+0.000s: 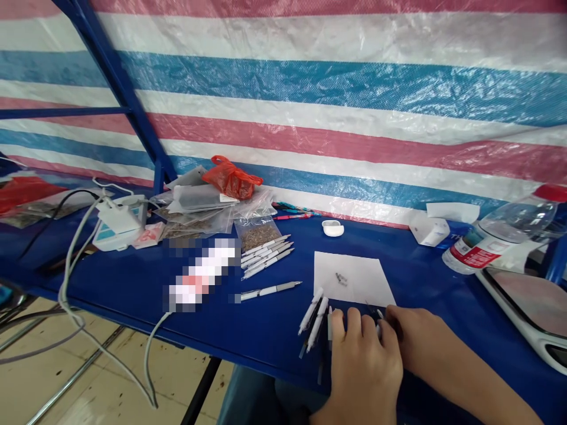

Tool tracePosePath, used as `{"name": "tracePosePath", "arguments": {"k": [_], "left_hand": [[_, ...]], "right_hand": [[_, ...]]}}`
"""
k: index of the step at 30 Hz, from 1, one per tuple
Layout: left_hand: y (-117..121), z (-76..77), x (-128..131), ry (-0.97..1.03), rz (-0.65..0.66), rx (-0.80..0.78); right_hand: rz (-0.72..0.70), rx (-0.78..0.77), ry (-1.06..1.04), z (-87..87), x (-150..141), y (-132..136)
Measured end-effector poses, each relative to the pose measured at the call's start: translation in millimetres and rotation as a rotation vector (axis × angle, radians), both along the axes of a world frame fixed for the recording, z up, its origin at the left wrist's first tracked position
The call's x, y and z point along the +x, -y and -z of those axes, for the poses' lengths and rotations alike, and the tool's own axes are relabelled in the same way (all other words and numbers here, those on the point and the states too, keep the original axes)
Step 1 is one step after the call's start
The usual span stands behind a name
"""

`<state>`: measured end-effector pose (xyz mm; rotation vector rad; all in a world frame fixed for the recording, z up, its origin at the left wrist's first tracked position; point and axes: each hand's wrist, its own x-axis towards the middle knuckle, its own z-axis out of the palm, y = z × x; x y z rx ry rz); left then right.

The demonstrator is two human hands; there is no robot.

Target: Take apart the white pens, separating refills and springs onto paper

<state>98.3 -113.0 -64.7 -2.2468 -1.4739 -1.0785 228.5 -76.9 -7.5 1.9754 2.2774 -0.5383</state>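
Observation:
My left hand [367, 354] is curled, palm down, near the front edge of the blue table. Close against it, my right hand [414, 330] is closed, its fingertips meeting those of the left. Between them shows a bit of a slim pen part [380, 328], mostly hidden by the fingers. White pen barrels [317, 321] lie just left of my left hand, with thin clear tubes under them. Beyond both hands is a sheet of white paper [363, 274] bearing a small heap of tiny dark springs [341, 279].
One pen [270, 290] lies alone to the left; several more pens [267, 255] lie behind it. Bags of small brown parts [258, 234], a red plastic bag [233, 178], a power strip [201, 274] and a white earbud case [332, 228] are around. At right stand a bottle [481, 245] and scale [531, 307].

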Motion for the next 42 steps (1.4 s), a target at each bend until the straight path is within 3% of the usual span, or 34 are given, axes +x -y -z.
{"name": "tracePosePath", "arguments": {"k": [3, 6, 9, 13, 15, 16, 20, 24, 27, 30, 36, 38, 42], "left_hand": [[-6.4, -4.8, -3.0, -0.002, 0.035, 0.039], [-12.0, -18.8, -13.5, 0.007, 0.087, -0.01], [-20.5, -43.0, -30.1, 0.08, 0.189, -0.312], [-46.8, -74.2, -49.1, 0.495, 0.327, -0.672], [-65.5, -81.9, -54.9, 0.789, 0.44, -0.891], [-74.8, -83.2, -57.0, 0.919, 0.491, -0.924], [-101.1, -75.3, -63.0, 1.139, 0.584, -0.935], [-105.4, -58.4, -65.6, 1.223, 0.646, -0.924], [-102.8, -51.0, -65.8, 1.109, 0.595, -0.731], [-102.3, -49.2, -65.7, 1.005, 0.554, -0.648], [-110.9, -46.8, -70.8, 1.039, 0.409, -0.517], [-113.0, -46.2, -72.6, 1.014, 0.438, -0.546], [-112.7, -47.0, -73.0, 0.947, 0.445, -0.546]], "right_hand": [[0.044, 0.01, -0.061, -2.0, 4.8, -2.5], [0.101, 0.019, -0.268, -12.4, 9.6, -8.3], [0.095, 0.001, -0.534, -26.9, 8.2, -17.6], [0.048, -0.001, -0.768, -42.5, -9.5, -37.3], [0.017, 0.054, -0.824, -45.7, -21.3, -48.8], [0.012, 0.092, -0.843, -45.7, -26.7, -54.2], [0.034, 0.259, -0.839, -37.4, -42.7, -67.6], [0.055, 0.365, -0.761, -25.5, -55.5, -62.8], [0.074, 0.389, -0.776, -19.2, -61.9, -55.4], [0.093, 0.39, -0.88, -11.9, -62.5, -53.5], [0.154, 0.482, -1.081, -3.0, -49.5, -61.7], [0.14, 0.456, -1.0, -6.7, -41.8, -64.7], [0.002, 0.351, -0.611, -16.7, -28.4, -68.5]]}}
